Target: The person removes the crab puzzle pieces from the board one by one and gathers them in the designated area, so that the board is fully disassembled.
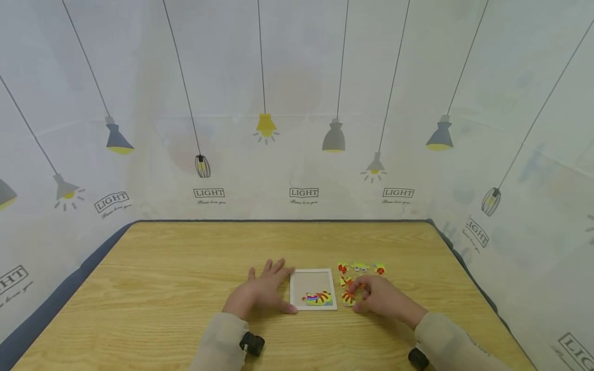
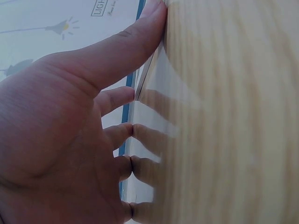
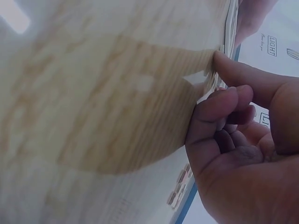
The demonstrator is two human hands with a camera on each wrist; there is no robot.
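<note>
A square puzzle tray with a white rim (image 1: 313, 271) lies on the table. Colourful puzzle pieces (image 1: 317, 298) with rainbow stripes and red shapes fill its lower right part. My left hand (image 1: 262, 291) rests at the tray's left side, fingers spread, index finger by the far corner and thumb by the near one. Right of the tray, my right hand (image 1: 382, 296) pinches a red and yellow puzzle piece (image 1: 348, 298) between thumb and fingers, low over the table. In the right wrist view the piece's pale edge shows beside the curled fingers (image 3: 215, 109).
More loose pieces (image 1: 360, 267) lie in a row behind my right hand, and another piece (image 1: 345, 282) lies partly covered by it. The wooden table (image 1: 185, 257) ends at a wall covering (image 1: 301, 154) printed with lamps.
</note>
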